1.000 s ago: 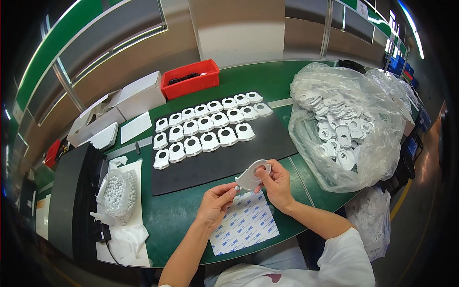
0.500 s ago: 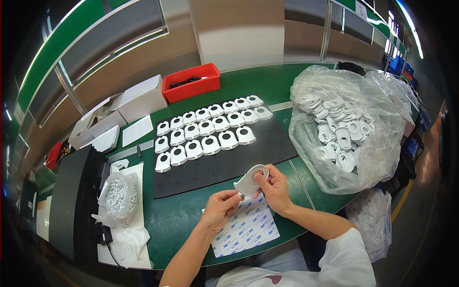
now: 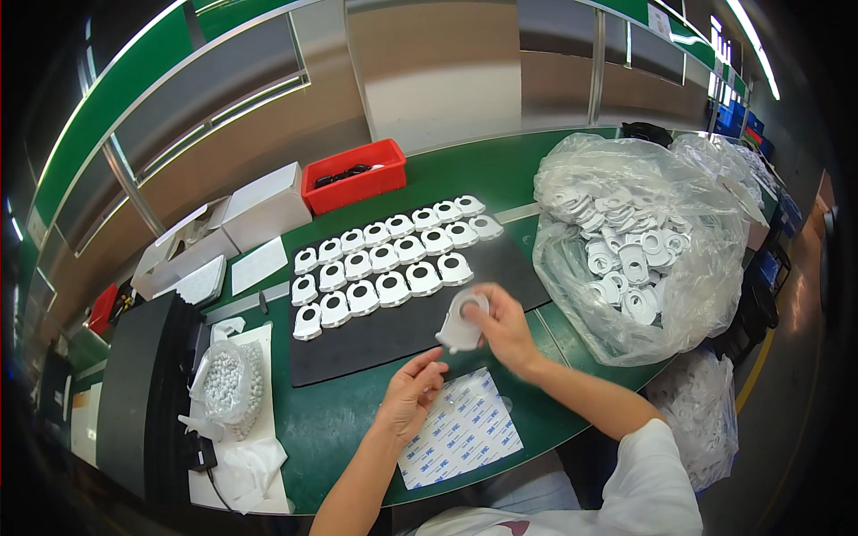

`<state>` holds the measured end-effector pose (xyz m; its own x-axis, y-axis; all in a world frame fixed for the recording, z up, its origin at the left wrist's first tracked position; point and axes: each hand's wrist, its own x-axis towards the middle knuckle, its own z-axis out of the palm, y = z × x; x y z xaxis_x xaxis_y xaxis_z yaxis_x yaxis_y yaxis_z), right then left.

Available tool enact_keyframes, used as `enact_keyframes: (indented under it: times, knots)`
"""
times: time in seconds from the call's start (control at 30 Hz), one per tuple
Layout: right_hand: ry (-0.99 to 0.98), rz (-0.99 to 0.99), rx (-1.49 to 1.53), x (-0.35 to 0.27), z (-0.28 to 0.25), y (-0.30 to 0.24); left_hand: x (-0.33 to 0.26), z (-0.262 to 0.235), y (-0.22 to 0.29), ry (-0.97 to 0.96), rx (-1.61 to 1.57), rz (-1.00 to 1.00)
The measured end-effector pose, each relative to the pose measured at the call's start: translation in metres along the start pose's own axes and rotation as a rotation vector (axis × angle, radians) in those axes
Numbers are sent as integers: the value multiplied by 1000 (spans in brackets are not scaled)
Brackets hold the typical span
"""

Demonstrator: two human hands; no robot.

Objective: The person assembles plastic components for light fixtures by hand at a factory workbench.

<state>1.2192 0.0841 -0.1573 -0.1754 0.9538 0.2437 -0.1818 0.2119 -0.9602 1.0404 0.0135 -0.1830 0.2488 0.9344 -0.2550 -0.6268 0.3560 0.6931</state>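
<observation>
My right hand (image 3: 505,330) grips a white plastic part with a round hole (image 3: 458,332), thumb across its face, held above the table's near side. The part is slightly blurred. Just left of and below it, my left hand (image 3: 413,393) is apart from the part, its fingers loosely bent and nothing visible in them. Beneath the hands lies a sheet of white backing paper with blue print (image 3: 460,438). Beyond them, several similar white parts (image 3: 391,284) stand in three rows on a black mat (image 3: 357,353).
A large clear plastic bag of white parts (image 3: 635,259) stands at the right. On the left are a bag of small white pellets (image 3: 228,380) and a stack of black sheets (image 3: 138,393). A red bin (image 3: 357,189) and white boxes (image 3: 264,205) line the back of the green table (image 3: 344,438).
My left hand has come away from the white part. My right hand has lifted the part a little away from me, toward the mat, and turned it more upright.
</observation>
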Motion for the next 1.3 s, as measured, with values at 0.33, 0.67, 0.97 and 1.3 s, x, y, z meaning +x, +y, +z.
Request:
enact_keyframes:
  times: [0.33, 0.67, 0.97, 1.3]
  knots:
    - [237, -35, -1016, 118, -81, 30, -12, -8, 17, 45, -343, 33]
    - [207, -173, -1060, 121, -99, 17, -20, 6, 16, 71, -288, 17]
    - [4, 32, -1783, 79, -219, -51, -24, -1, 19, 109, -288, 76]
    - [-307, -174, -2050, 57, -232, -54, -31, -17, 40, 110, -265, 146]
